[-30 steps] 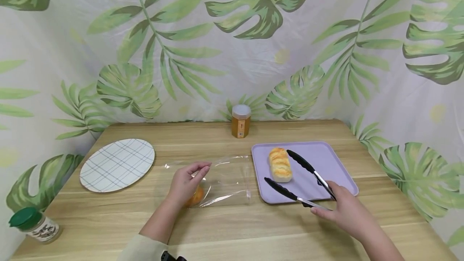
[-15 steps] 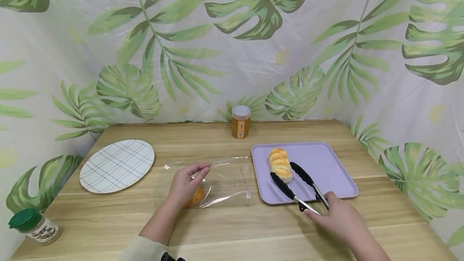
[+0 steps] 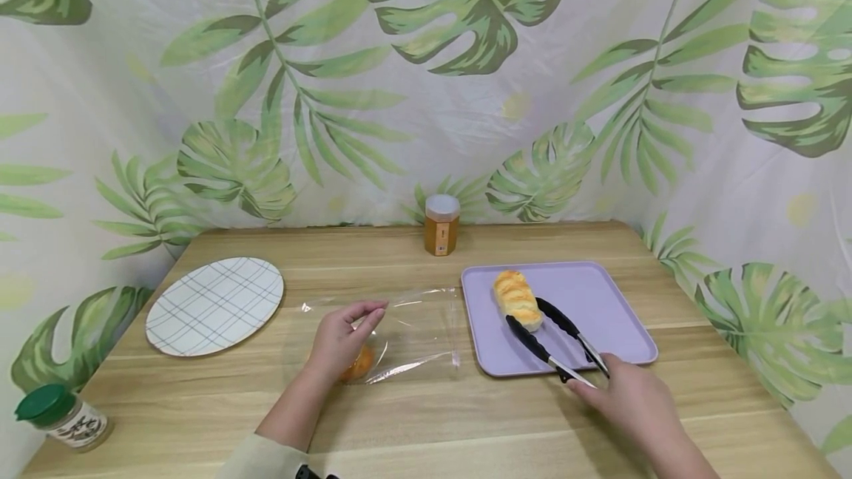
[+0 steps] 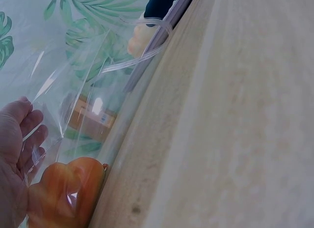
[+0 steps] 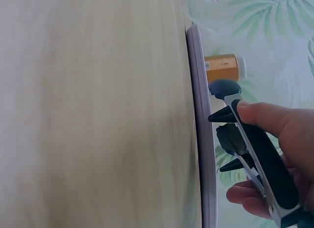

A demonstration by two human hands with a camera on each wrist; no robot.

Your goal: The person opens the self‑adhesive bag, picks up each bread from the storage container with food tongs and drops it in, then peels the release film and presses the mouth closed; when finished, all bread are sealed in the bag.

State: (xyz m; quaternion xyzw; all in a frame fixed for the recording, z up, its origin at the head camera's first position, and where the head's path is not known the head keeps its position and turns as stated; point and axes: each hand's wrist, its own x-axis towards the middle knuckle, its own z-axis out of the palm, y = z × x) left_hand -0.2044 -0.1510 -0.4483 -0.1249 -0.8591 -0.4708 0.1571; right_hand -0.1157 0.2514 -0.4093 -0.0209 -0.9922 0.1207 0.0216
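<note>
My left hand [image 3: 346, 335] pinches the upper film of a clear plastic bag [image 3: 419, 331] lying on the table. In the left wrist view the bag stands open towards the tray, and inside it is a glossy, lobed orange thing [image 4: 68, 191] whose kind I cannot tell. My right hand [image 3: 629, 398] grips metal tongs with black tips [image 3: 529, 338]. Those tips stand on either side of the near end of a golden bread loaf [image 3: 515, 294] on the purple tray [image 3: 599, 301]. Whether both tips touch the loaf is hard to see.
A checked oval plate [image 3: 216, 305] lies at the left. The green-lidded shaker jar [image 3: 66, 416] stands at the front left corner, and an amber jar [image 3: 442, 228] with a whitish lid at the back. Patterned cloth surrounds the wooden table.
The tongs have drawn in from wide apart to close about the loaf's near end, and the loaf has turned slightly. My left hand and the bag stay put.
</note>
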